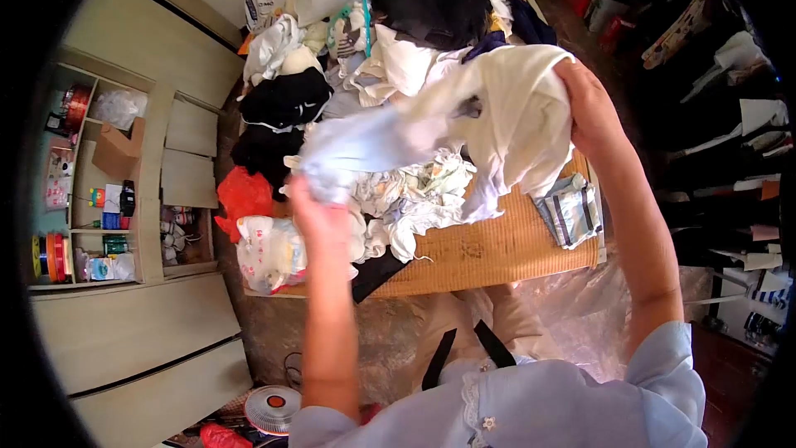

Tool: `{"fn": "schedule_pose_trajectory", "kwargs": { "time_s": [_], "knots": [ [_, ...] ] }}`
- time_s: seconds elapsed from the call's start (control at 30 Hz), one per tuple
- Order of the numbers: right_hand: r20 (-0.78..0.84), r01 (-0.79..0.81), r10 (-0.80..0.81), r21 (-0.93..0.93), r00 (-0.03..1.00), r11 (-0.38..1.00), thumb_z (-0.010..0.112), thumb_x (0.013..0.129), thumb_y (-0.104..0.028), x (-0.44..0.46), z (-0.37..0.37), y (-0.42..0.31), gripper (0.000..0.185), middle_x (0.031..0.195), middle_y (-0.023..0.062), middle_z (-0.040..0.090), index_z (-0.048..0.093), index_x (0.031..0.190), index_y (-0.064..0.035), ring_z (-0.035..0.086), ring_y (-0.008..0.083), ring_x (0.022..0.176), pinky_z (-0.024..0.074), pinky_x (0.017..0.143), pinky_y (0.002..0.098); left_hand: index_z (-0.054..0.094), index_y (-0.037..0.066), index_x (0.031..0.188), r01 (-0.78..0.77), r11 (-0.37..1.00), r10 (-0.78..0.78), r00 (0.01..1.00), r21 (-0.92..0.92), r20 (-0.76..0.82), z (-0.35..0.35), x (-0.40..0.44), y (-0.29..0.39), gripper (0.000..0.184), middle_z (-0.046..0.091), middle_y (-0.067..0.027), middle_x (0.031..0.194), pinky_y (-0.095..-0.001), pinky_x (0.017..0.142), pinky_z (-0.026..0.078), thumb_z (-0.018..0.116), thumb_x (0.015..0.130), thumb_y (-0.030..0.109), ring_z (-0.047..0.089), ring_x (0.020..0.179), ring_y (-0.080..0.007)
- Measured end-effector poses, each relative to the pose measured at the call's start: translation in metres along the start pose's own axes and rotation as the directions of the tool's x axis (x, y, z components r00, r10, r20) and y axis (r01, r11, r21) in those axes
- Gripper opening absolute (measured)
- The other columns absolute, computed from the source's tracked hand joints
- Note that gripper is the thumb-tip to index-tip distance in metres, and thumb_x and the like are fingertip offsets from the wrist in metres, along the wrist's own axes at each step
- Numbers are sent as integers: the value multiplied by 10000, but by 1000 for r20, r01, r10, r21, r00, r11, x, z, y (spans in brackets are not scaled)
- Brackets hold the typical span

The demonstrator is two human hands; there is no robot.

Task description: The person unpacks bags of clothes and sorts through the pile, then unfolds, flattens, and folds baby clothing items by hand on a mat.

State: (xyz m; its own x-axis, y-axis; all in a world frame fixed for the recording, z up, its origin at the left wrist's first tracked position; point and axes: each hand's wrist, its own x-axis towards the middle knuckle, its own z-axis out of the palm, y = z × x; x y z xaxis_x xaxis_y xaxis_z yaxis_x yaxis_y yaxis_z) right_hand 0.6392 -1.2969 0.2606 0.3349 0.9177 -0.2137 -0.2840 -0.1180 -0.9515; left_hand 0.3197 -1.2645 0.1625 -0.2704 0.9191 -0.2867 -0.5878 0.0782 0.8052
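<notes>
My right hand (pixel 587 104) is closed on the upper edge of a cream-white cloth (pixel 522 108), which hangs in folds above the mat. Blurred by motion, my left hand (pixel 319 211) grips the end of a pale blue-white cloth (pixel 356 149), stretched across toward the cream one. Whether the two are a single garment, I cannot tell. Beneath them lies a crumpled heap of light printed clothes (pixel 423 195). Black garments (pixel 286 99) are piled beyond my left hand, and more white clothes (pixel 406 58) lie farther back.
A woven mat (pixel 497 245) covers the low surface. On it are a folded plastic packet (pixel 572 211), a red bag (pixel 245 195) and a white plastic bag (pixel 269 253). Shelves (pixel 108 166) stand left, hanging clothes (pixel 746 141) right. A fan (pixel 274 409) sits at lower left.
</notes>
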Motion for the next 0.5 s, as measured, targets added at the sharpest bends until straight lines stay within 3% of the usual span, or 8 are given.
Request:
{"fn": "schedule_pose_trajectory", "kwargs": {
  "time_s": [0.03,0.07,0.13,0.17,0.27,0.3,0.37,0.5],
  "knots": [
    [113,93,-84,-80,990,992,432,884,-201,11,-11,8,267,900,135,588,532,1059,-27,586,192,833,479,752,342,528,62,1026,-84,990,96,991,-117,94,11,-5,37,293,567,-76,1018,-397,816,457,465,840,280,547,931,-211],
    [203,273,-220,-285,954,919,439,880,-178,16,-17,10,252,899,137,589,536,1055,-26,588,199,829,477,745,341,535,56,1029,-167,981,173,984,-100,45,26,-16,73,307,564,-79,1046,-400,817,449,462,848,293,542,956,-216],
    [438,597,-405,-577,802,558,454,871,-132,22,-21,7,225,897,140,592,545,1047,-25,591,211,822,475,731,338,527,45,1038,-340,939,343,937,-49,71,34,-23,129,314,558,-92,1053,-408,803,441,461,857,294,531,971,-232],
    [543,725,-515,-638,663,260,485,841,-95,25,-23,4,218,912,148,586,546,1040,-29,589,269,830,471,717,350,520,42,1037,-392,919,394,915,-43,86,45,-33,155,302,555,-96,1047,-410,796,441,469,856,278,525,972,-234],
    [633,755,-467,-643,618,129,512,805,-29,17,-14,-26,267,1034,147,558,534,1071,-40,543,316,957,442,829,351,512,23,1006,-559,828,559,823,-28,104,62,-54,210,255,560,-89,1001,-379,763,453,454,862,225,547,905,-220],
    [625,762,-496,-636,603,125,518,779,-12,18,-11,-36,290,995,143,558,538,1066,-52,533,330,947,444,815,364,510,16,988,-565,822,567,799,-72,200,61,-56,225,236,566,-89,970,-358,733,461,447,864,207,554,864,-211],
    [593,756,-554,-646,584,107,536,772,-21,16,-10,-53,263,979,127,562,558,1031,-62,543,314,920,450,802,352,509,-1,928,-487,850,525,749,-201,405,52,-61,257,180,578,-92,888,-296,628,473,435,861,149,562,762,-186],
    [527,739,-645,-668,553,88,531,771,-63,22,-14,-65,194,925,129,569,587,957,-66,564,316,847,456,754,364,510,-42,888,-433,870,493,769,-237,406,57,-82,285,159,575,-131,882,-261,580,485,422,841,83,562,726,-191]
  ]
}}
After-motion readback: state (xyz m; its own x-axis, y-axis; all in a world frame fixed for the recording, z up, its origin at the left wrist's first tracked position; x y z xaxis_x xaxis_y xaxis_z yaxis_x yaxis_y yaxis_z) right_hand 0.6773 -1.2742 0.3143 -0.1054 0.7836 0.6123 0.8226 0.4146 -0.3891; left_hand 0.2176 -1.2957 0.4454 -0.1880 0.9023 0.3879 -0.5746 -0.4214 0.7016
